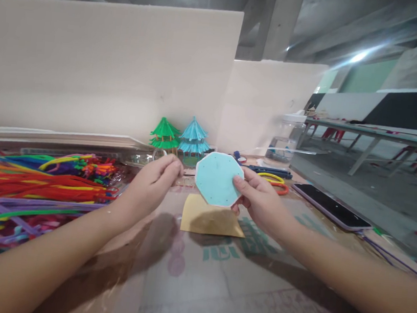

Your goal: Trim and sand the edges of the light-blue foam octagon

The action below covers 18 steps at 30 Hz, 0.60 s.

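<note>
My right hand grips a light blue octagonal foam piece by its right edge and holds it upright above the table. My left hand hovers just left of the piece with its fingertips pinched together; what they hold, if anything, is too small to make out. Under the piece a yellow paper sheet lies flat on the cardboard table top. Behind it stand a green model pavilion and a blue model pavilion.
A heap of coloured pipe cleaners fills the left side. A phone lies at the right, with a clear plastic jar, a dark tool and yellow and orange rings behind. White boards wall off the back.
</note>
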### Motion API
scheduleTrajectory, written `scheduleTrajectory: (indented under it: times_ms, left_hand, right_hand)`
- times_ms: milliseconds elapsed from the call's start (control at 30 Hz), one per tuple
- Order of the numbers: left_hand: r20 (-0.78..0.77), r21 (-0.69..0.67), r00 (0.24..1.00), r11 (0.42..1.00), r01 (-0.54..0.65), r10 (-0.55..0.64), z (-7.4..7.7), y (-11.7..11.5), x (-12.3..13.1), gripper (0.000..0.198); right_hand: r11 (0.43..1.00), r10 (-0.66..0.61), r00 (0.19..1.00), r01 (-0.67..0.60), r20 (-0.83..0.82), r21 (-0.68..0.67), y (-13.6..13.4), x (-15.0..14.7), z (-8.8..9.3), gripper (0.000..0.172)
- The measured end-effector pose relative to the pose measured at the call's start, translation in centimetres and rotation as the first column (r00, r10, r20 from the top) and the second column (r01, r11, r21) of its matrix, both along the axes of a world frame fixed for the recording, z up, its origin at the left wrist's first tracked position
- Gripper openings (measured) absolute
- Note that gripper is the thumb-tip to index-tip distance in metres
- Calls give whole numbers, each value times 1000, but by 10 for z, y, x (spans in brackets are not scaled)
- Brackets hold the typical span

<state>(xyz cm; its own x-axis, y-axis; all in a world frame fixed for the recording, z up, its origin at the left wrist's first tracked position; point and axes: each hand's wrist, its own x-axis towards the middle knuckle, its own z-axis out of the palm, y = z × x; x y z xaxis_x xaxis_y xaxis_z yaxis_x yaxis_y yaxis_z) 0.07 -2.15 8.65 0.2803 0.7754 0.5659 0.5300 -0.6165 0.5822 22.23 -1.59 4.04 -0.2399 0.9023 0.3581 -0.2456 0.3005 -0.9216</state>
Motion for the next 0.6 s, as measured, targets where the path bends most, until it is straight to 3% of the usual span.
scheduleTrajectory:
  times_ms: [33, 133, 233, 300, 433, 500, 600]
  left_hand:
    - [-1, -9, 1000, 1000, 2, -2, -3, 4, -1, 13]
    - [-155, -88, 987, 996, 24, -37, -18, 17, -1, 21]
    - [-392, -95, 905, 986, 140, -166, -38, 23, 2, 27]
    - [-513, -119, 824, 971, 208, -240, -50, 23, 5, 39]
    - [-636, -158, 734, 971, 180, -240, -63, 18, 11, 50]
    - [-661, -140, 714, 973, 185, -231, -64, 17, 13, 50]
    - [-675, -115, 703, 972, 202, -226, -65, 18, 13, 51]
  right_hand:
    - [1000, -25, 1000, 25, 15, 6, 2, 2, 1, 38]
    - [991, -136, 985, 133, 110, 33, 11, 8, 4, 42]
    - [962, -272, 919, 248, 286, 117, 22, 16, 6, 40]
    - [933, -356, 816, 284, 456, 221, 27, 22, 6, 36]
    - [870, -487, 540, 226, 687, 439, 32, 25, -1, 33]
    - [850, -514, 528, 212, 676, 482, 31, 22, -8, 39]
    - [854, -499, 608, 224, 617, 469, 30, 16, -17, 52]
